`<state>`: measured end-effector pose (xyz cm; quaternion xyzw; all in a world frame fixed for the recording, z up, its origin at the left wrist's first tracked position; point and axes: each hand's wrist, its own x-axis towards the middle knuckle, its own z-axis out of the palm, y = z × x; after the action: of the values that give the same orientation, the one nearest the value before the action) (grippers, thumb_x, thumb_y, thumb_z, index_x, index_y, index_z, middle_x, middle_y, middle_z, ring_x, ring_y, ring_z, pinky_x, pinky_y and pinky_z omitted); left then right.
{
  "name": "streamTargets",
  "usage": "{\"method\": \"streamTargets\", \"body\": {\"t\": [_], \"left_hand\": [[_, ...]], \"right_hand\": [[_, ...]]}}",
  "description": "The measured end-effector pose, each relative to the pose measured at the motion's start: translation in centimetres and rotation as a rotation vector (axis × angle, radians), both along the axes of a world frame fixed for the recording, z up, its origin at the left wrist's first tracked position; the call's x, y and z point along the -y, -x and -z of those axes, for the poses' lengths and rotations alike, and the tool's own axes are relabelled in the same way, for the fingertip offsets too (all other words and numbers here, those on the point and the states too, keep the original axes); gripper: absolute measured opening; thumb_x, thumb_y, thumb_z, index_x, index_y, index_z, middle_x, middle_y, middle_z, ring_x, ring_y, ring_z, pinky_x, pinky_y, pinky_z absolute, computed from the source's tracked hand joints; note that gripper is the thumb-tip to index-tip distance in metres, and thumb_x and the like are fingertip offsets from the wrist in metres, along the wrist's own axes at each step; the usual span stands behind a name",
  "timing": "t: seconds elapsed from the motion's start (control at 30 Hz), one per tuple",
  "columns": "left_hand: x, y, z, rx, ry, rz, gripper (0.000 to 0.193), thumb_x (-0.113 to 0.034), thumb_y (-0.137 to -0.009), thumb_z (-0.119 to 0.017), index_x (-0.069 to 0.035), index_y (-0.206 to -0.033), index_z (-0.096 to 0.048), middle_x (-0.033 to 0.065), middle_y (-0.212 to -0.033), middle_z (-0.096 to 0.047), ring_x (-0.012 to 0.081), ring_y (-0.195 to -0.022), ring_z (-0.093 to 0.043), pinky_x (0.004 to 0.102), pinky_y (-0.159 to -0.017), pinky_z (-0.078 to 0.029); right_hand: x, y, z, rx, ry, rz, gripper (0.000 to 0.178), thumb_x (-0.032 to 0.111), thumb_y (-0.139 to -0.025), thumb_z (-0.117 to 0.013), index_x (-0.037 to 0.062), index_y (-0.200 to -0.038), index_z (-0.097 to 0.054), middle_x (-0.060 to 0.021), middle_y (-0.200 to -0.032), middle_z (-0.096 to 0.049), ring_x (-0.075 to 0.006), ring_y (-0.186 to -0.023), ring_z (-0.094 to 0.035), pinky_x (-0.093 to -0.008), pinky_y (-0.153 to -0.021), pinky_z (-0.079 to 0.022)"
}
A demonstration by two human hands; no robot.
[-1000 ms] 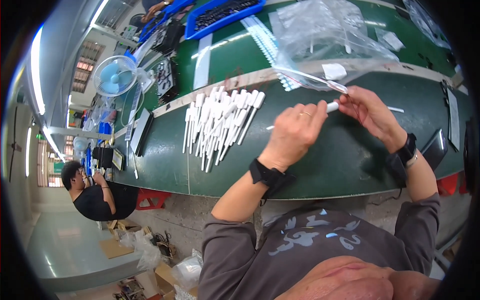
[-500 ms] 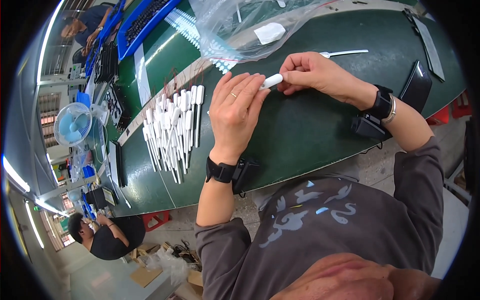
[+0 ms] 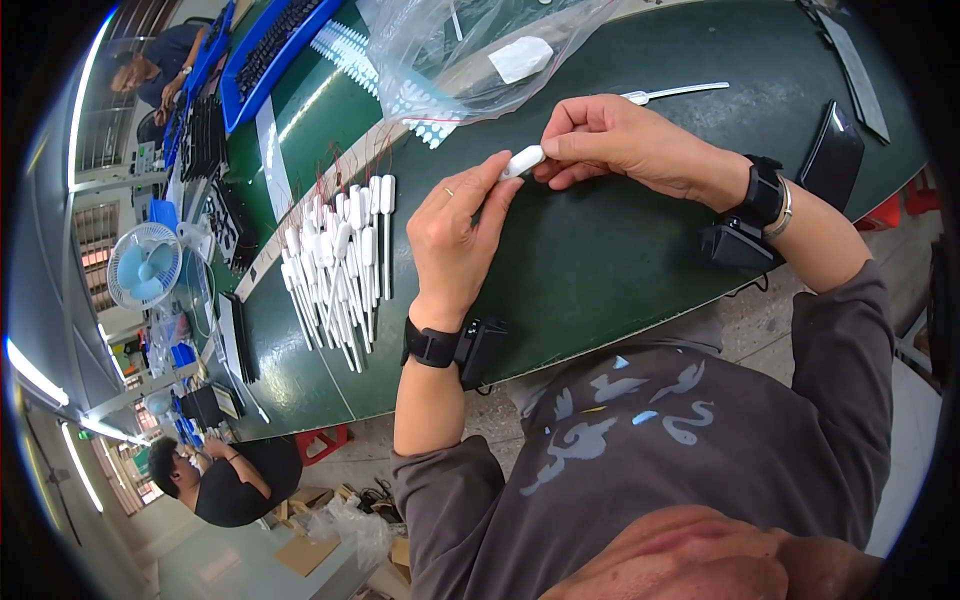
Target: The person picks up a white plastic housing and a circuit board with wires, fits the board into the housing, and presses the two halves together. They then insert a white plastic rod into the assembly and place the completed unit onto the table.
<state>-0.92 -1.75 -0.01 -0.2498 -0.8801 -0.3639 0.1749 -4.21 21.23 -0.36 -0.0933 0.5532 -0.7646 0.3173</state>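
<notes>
Above the green table, a small white oblong plastic piece (image 3: 523, 161) is held between my two hands. My left hand (image 3: 450, 230) pinches its left end between thumb and fingers. At the other end, the thumb and fingertips of my right hand (image 3: 625, 145) close on it; its other fingers are curled. Left of my left hand lies a pile of white paddle-shaped sticks (image 3: 340, 250), with thin reddish wires at their far ends. One more white stick (image 3: 690, 91) lies just beyond my right hand. Whether the held piece has a stem cannot be made out.
Beyond my hands a clear plastic bag (image 3: 440, 45) holds a white packet (image 3: 521, 60). A blue tray (image 3: 235, 85) of dark parts stands at the far left. A black phone-like slab (image 3: 833, 160) lies at right. Two other people sit at left, near a fan (image 3: 145, 266).
Both hands and the white piece have shifted slightly left in the view. The fingers of my left hand have folded in from a more outstretched pose. The pinch on the piece continues.
</notes>
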Motion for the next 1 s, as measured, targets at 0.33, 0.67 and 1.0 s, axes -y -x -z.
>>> {"method": "streamTargets", "body": {"t": [0.33,0.67,1.0], "left_hand": [[0.1,0.0,0.0,0.001,-0.008,0.000,0.025,-0.005,-0.081,-0.078,-0.005,-0.105,-0.074,0.0106,-0.090,-0.073,0.0234,-0.080,-0.069,0.0314,-0.069,-0.054],[0.2,0.1,-0.3,-0.220,0.167,0.009,0.028,-0.005,-0.079,-0.079,-0.006,-0.106,-0.074,0.0084,-0.093,-0.073,0.0224,-0.079,-0.069,0.0327,-0.070,-0.055],[-0.2,-0.6,-1.8,-0.592,0.369,-0.045,0.030,-0.006,-0.076,-0.079,-0.004,-0.106,-0.073,0.0061,-0.095,-0.069,0.0200,-0.079,-0.066,0.0339,-0.072,-0.055]], "right_hand": [[-0.1,0.0,-0.1,-0.005,0.018,-0.013,0.021,0.023,-0.100,-0.061,0.0023,-0.104,-0.060,-0.0092,-0.105,-0.069,-0.0143,-0.097,-0.068,-0.0260,-0.088,-0.055],[-0.1,0.0,-0.3,-0.040,0.028,-0.007,0.021,0.023,-0.099,-0.063,0.0020,-0.104,-0.060,-0.0085,-0.104,-0.069,-0.0133,-0.094,-0.068,-0.0250,-0.086,-0.055],[0.3,-0.5,-1.3,-0.200,0.064,0.008,0.019,0.019,-0.098,-0.064,0.0017,-0.103,-0.060,-0.0037,-0.098,-0.066,-0.0097,-0.090,-0.066,-0.0232,-0.083,-0.053]]}}
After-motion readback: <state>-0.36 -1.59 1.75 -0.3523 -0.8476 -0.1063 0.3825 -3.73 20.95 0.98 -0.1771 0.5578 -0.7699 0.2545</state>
